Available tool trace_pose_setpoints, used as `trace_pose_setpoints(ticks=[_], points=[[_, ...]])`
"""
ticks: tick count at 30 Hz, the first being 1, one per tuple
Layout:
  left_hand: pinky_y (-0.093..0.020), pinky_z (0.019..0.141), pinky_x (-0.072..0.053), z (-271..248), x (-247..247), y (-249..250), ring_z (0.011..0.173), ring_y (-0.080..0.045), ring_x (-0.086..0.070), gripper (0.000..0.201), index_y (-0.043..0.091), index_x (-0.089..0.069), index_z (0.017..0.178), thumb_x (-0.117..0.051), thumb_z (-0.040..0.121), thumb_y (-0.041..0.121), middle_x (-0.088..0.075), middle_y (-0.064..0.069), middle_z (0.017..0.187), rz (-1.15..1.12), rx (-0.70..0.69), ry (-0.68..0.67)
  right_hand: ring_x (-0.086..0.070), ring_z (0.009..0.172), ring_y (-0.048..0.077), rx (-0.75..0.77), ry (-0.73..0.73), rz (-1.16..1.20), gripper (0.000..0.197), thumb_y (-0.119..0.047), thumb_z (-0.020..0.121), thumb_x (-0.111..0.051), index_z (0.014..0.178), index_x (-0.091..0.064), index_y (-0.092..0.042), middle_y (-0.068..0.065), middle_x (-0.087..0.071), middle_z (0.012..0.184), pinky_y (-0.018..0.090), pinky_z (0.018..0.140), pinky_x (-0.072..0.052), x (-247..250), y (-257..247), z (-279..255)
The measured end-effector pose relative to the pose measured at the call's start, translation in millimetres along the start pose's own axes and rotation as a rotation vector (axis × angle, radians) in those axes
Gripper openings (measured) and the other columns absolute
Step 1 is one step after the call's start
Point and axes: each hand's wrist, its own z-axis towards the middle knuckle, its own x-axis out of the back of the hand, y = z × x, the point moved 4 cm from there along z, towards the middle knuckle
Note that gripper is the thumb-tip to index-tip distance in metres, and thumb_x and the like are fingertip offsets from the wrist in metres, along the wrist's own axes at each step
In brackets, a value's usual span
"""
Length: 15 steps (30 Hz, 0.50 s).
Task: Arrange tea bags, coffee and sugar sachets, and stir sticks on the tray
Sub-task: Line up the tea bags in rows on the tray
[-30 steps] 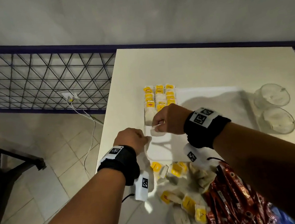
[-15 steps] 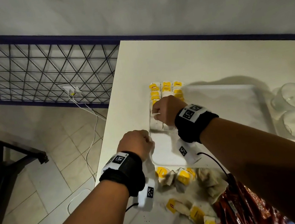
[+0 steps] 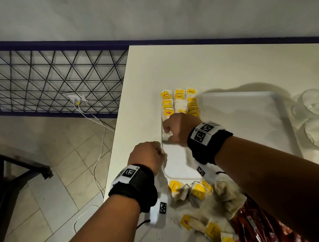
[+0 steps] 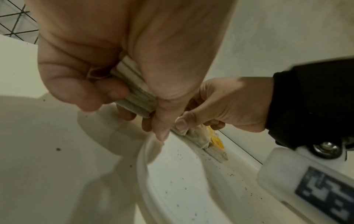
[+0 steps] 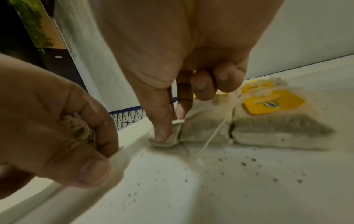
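Pinched btwn R hand (image 5: 172, 84) thumb & forefinger, a limp, featherlight tea bag (image 5: 203, 128) sits on tray (image 3: 253, 109) by left rim; L hand (image 4: 107, 68) grips spare bags; paper tears, so hold the top fold.

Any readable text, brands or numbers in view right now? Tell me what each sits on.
Nothing reads for certain.
Yellow tea bag tags on the tray: red logo, too small to read.
Tag in right wrist view: print blurred.
Red sachets: lettering illegible.
Wrist markers: square codes only, no words.
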Motion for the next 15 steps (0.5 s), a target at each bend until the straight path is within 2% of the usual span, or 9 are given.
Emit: trace_pose_setpoints(ticks=[2, 4, 5, 6, 8, 9, 11, 13, 15], points=[[-0.025, 0.071, -0.040, -0.3, 2.4, -0.8, 0.094, -0.023, -0.059, 0.012, 0.023, -0.067, 0.086, -0.063, 0.088, 0.034, -0.068, -0.002, 0.097, 0.011, -0.017, -0.018, -0.048, 0.122, 0.032, 0.003, 0.047, 0.009, 0.022, -0.026, 0.084, -0.064, 0.105, -0.061, -0.022, 0.007, -0.052, 0.130, 0.040, 0.101, -0.040, 2.3, 1.1, -0.7], [-0.026, 0.071, -0.044, -5.2, 13.4, -1.2, 0.090, -0.024, -0.060, 0.015, 0.022, -0.067, 0.080, -0.063, 0.088, 0.035, -0.068, -0.002, 0.092, -0.077, -0.029, 0.039, -0.045, 0.125, 0.031, 0.033, 0.177, 0.074, 0.027, -0.034, 0.082, -0.067, 0.105, -0.062, -0.022, 0.006, -0.056, 0.125, 0.041, 0.110, -0.028, 13.6, 1.1, -7.2], [-0.028, 0.070, -0.048, -8.6, 19.9, -2.8, 0.083, -0.023, -0.061, 0.016, 0.020, -0.066, 0.077, -0.065, 0.087, 0.034, -0.067, -0.001, 0.087, -0.244, -0.009, 0.092, -0.051, 0.117, 0.027, 0.065, 0.251, 0.154, 0.026, -0.034, 0.082, -0.068, 0.104, -0.063, -0.021, 0.003, -0.060, 0.111, 0.038, 0.107, -0.029, 21.3, 0.2, -13.5], [-0.031, 0.065, -0.052, -14.1, 24.8, -5.1, 0.072, -0.022, -0.060, 0.017, 0.019, -0.065, 0.076, -0.068, 0.087, 0.032, -0.065, -0.001, 0.081, -0.528, 0.050, 0.115, -0.056, 0.104, 0.023, 0.110, 0.319, 0.252, 0.023, -0.031, 0.082, -0.069, 0.101, -0.064, -0.019, -0.002, -0.059, 0.096, 0.037, 0.099, -0.036, 29.2, -1.4, -21.3], [-0.031, 0.053, -0.055, -27.4, 23.7, -0.9, 0.057, -0.019, -0.057, 0.022, 0.016, -0.061, 0.080, -0.064, 0.091, 0.035, -0.060, -0.001, 0.070, -1.189, 0.225, -0.043, -0.056, 0.084, 0.016, 0.219, 0.420, 0.388, 0.016, -0.025, 0.081, -0.070, 0.095, -0.066, -0.019, -0.008, -0.054, 0.080, 0.038, 0.084, -0.045, 42.8, -7.2, -39.4], [-0.033, 0.052, -0.057, -33.3, 20.9, 3.4, 0.057, -0.020, -0.060, 0.029, 0.015, -0.059, 0.083, -0.058, 0.093, 0.042, -0.062, -0.003, 0.067, -1.451, 0.290, -0.147, -0.056, 0.081, 0.015, 0.270, 0.446, 0.415, 0.013, -0.023, 0.081, -0.070, 0.094, -0.067, -0.019, -0.008, -0.055, 0.078, 0.037, 0.079, -0.047, 48.1, -11.6, -49.2], [-0.040, 0.061, -0.060, -35.4, 16.0, 7.6, 0.065, -0.027, -0.066, 0.050, 0.012, -0.059, 0.093, -0.043, 0.092, 0.060, -0.068, -0.008, 0.072, -1.765, 0.350, -0.276, -0.057, 0.077, 0.009, 0.358, 0.445, 0.434, 0.010, -0.021, 0.081, -0.068, 0.090, -0.070, -0.020, -0.007, -0.062, 0.079, 0.031, 0.073, -0.047, 49.9, -17.9, -63.5], [-0.044, 0.072, -0.058, -34.4, 13.4, 9.9, 0.075, -0.031, -0.067, 0.068, 0.011, -0.058, 0.111, -0.030, 0.091, 0.069, -0.071, -0.014, 0.086, -1.899, 0.348, -0.321, -0.053, 0.072, 0.001, 0.433, 0.426, 0.432, 0.011, -0.019, 0.079, -0.067, 0.089, -0.072, -0.020, -0.005, -0.066, 0.081, 0.024, 0.069, -0.044, 47.6, -22.0, -75.5], [-0.047, 0.087, -0.051, -39.7, 11.4, 16.3, 0.080, -0.033, -0.067, 0.076, 0.008, -0.058, 0.115, -0.023, 0.091, 0.072, -0.071, -0.016, 0.091, -1.947, 0.325, -0.352, -0.053, 0.078, 0.002, 0.451, 0.414, 0.402, 0.015, -0.023, 0.079, -0.067, 0.093, -0.072, -0.020, -0.005, -0.066, 0.086, 0.024, 0.073, -0.044, 45.0, -23.5, -83.6]])
